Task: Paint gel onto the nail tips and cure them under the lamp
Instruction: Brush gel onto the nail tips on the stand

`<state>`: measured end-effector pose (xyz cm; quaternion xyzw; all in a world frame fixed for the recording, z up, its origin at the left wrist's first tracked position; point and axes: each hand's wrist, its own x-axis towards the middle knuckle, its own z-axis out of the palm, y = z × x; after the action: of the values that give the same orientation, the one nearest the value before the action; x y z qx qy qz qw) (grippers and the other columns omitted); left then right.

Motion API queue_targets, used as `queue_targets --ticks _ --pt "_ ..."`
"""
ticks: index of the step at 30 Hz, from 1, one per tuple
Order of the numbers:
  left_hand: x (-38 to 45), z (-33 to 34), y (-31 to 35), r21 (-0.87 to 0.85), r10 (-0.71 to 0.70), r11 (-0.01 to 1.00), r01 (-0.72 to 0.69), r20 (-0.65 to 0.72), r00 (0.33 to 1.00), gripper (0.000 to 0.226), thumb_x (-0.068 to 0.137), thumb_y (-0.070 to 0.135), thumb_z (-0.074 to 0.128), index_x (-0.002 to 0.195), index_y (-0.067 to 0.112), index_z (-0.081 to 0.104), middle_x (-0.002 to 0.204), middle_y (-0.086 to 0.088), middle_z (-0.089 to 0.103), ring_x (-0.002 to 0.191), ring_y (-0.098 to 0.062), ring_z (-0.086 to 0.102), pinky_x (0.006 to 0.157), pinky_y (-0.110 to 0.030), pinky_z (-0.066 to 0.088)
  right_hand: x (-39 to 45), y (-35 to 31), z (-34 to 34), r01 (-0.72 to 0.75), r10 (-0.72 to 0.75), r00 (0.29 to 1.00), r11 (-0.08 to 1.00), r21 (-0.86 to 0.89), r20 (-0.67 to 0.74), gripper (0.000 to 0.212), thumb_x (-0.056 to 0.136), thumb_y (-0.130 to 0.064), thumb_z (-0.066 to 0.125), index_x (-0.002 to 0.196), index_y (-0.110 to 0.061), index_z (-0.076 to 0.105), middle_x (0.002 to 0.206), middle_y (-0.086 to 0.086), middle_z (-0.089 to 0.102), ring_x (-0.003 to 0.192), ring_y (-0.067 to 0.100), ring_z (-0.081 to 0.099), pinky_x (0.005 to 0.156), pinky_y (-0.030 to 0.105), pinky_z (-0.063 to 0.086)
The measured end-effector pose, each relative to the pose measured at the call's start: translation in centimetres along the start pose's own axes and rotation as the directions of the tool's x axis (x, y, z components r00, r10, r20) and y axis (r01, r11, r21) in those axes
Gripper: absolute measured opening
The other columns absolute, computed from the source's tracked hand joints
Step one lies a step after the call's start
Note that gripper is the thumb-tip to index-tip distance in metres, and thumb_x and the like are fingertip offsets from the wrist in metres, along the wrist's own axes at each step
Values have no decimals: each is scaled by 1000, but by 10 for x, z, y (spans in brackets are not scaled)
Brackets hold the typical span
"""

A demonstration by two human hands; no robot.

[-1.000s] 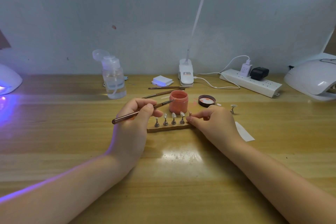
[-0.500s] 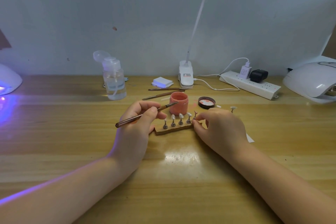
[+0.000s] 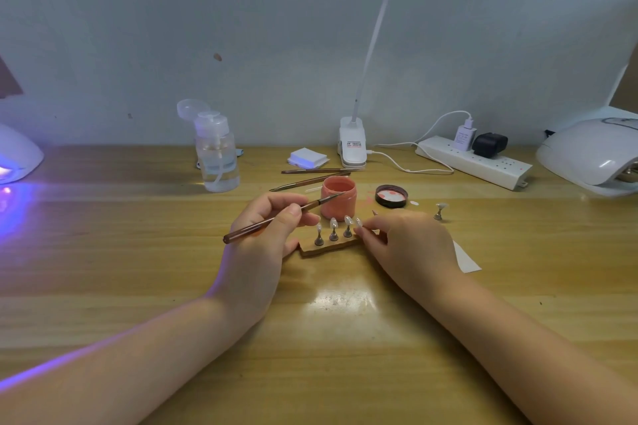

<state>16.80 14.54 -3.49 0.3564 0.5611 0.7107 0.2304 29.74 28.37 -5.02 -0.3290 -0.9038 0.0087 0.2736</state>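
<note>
Head view: left hand [image 3: 262, 235] pinches brush [image 3: 276, 216], bristles over pink jar [image 3: 338, 198] just beyond. Right hand [image 3: 407, 245] pinches a tip stand on block [image 3: 328, 247], hiding its right end. Lid [image 3: 391, 195], lone stand [image 3: 440, 211] beyond the right hand. Lamps [image 3: 590, 155] cut off at both edges.

A small board [image 3: 331, 248] is lying in the middle of the table [image 3: 138, 269], and little nail tips [image 3: 333, 222] are standing on it in a row. The left hand [image 3: 262, 241] is sitting just left of the board, holding a brush [image 3: 276, 219]. The right hand [image 3: 407, 245] is touching the board's right end. A jar [image 3: 338, 198] is standing just behind the board, with its lid [image 3: 392, 196] lying to its right. A lamp [image 3: 593, 155] is sitting far right, and another lamp [image 3: 17, 157] far left.
</note>
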Motion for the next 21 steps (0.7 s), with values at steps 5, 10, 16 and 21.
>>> queue_targets --ticks 5,10,16,21 --pt "6 -3 2 201 246 951 -236 -24 969 14 96 13 55 91 15 68 78 3 73 79 -23 64 79 -28 50 -3 1 -3 40 -15 992 981 191 -128 17 88 -30 64 83 -18 75 71 -2 68 67 17 59 62 36 48" --pt "41 -1 25 389 292 882 -266 -10 956 16 94 18 56 83 17 68 67 14 70 54 -4 48 47 -10 36 -2 -4 -2 89 -43 985 957 276 -168 8 82 -17 71 77 -11 72 67 -2 69 57 15 57 59 35 50" --pt "91 16 56 715 107 686 -135 85 991 19 84 22 58 72 16 72 62 9 70 60 -1 56 49 -18 39 -3 -3 0 65 -9 983 951 303 -183 6 78 -19 73 76 -14 72 67 -4 69 55 15 56 58 35 51" --pt "112 34 58 764 -133 645 -28 148 980 16 80 17 60 73 8 72 60 1 70 71 -15 66 74 -34 55 -2 -3 -1 18 36 985 950 311 -167 9 80 -23 69 77 -15 70 67 -3 68 61 22 60 59 37 51"
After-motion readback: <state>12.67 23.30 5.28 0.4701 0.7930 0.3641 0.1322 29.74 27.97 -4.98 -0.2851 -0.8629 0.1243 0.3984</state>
